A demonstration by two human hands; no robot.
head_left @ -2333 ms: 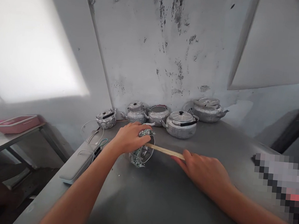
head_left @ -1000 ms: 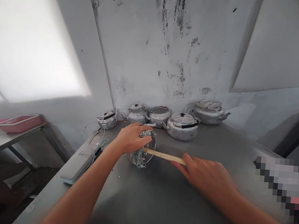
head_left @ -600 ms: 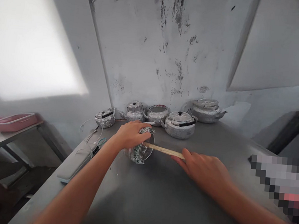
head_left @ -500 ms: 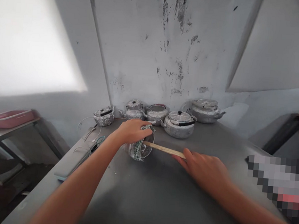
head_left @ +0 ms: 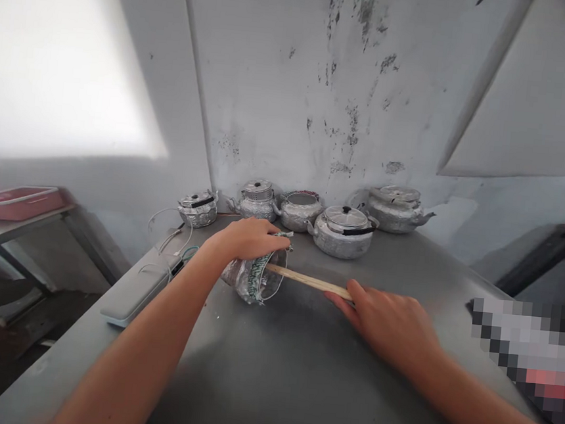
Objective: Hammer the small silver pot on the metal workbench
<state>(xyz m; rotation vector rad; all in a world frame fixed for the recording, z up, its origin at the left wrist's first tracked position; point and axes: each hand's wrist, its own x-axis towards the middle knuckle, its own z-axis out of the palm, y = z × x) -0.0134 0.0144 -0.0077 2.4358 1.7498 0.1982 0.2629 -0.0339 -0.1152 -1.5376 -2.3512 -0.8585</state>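
left hand gripping small kettle, which is lying tipped on its side on the grey worktop | right hand closing around wooden stick, poking its far end into the kettle's mouth | green patterned band on kettle showing no legible writing | five metal kettles standing along wall

Both bare forearms are stretched forward from the near edge. The left hand is laid palm down, farther out, its fingers curled over and closed in a grip. The right hand is held lower and nearer on the right, knuckles up, its fingers pinched shut and pointed left toward the other hand.
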